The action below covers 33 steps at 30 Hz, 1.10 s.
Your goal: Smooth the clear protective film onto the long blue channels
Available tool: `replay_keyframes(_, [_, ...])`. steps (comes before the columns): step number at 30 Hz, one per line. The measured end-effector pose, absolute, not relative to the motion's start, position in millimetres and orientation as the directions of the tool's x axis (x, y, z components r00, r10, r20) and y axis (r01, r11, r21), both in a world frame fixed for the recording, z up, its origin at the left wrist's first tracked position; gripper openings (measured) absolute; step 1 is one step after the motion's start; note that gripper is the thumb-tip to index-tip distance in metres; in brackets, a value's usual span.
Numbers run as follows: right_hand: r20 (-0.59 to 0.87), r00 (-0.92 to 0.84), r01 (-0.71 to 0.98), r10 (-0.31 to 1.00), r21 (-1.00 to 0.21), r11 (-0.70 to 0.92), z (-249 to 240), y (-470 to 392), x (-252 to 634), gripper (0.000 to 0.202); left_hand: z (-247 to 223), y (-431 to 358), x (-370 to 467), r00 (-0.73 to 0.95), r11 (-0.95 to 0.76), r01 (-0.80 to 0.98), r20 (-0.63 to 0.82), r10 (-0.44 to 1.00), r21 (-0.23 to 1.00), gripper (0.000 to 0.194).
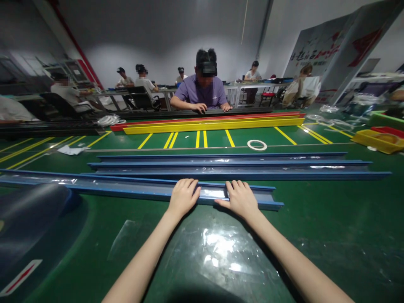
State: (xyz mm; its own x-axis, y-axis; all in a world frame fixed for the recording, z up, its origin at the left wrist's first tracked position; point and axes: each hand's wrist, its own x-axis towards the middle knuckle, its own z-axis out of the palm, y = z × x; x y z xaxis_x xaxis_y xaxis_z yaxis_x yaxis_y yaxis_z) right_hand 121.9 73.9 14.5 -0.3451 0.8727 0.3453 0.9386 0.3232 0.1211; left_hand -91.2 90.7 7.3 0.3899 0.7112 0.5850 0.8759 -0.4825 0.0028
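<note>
A long blue U-shaped channel [126,185] with clear film inside lies crosswise in front of me, running out of view at the left. My left hand [184,195] grips it right of the middle of the picture's left half, fingers bent over it. Closer to the channel's right end, my right hand [241,198] is closed over it too, its thumb along the near edge. The fingertips of both hands are partly hidden inside the channel. Just beyond lie more blue channels [227,170], side by side with shiny film in them.
The green table [331,227] has yellow stripes. Yellow [214,125] and red channels [118,127] lie farther back, before a co-worker [202,90]. A white tape ring [256,145], white scraps [72,150], a yellow tray [378,141] and a dark curved object [34,227] are around.
</note>
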Motion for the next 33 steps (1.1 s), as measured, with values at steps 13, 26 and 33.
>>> replay_keyframes(13, [0.360, -0.300, 0.952, 0.883, 0.053, 0.301, 12, 67, 123, 0.074, -6, 75, -50, 0.210, -0.333, 0.937, 0.591, 0.779, 0.106, 0.032])
replay_keyframes(26, [0.438, -0.347, 0.931, 0.829, 0.054, 0.362, 4, 60, 127, 0.064, -9, 68, -48, 0.172, -0.310, 0.943, 0.623, 0.763, 0.118, 0.029])
replay_keyframes(33, [0.448, -0.348, 0.930, 0.823, 0.058, 0.362, 1, 61, 126, 0.067, -11, 67, -47, 0.158, -0.294, 0.948, 0.623, 0.766, 0.120, 0.031])
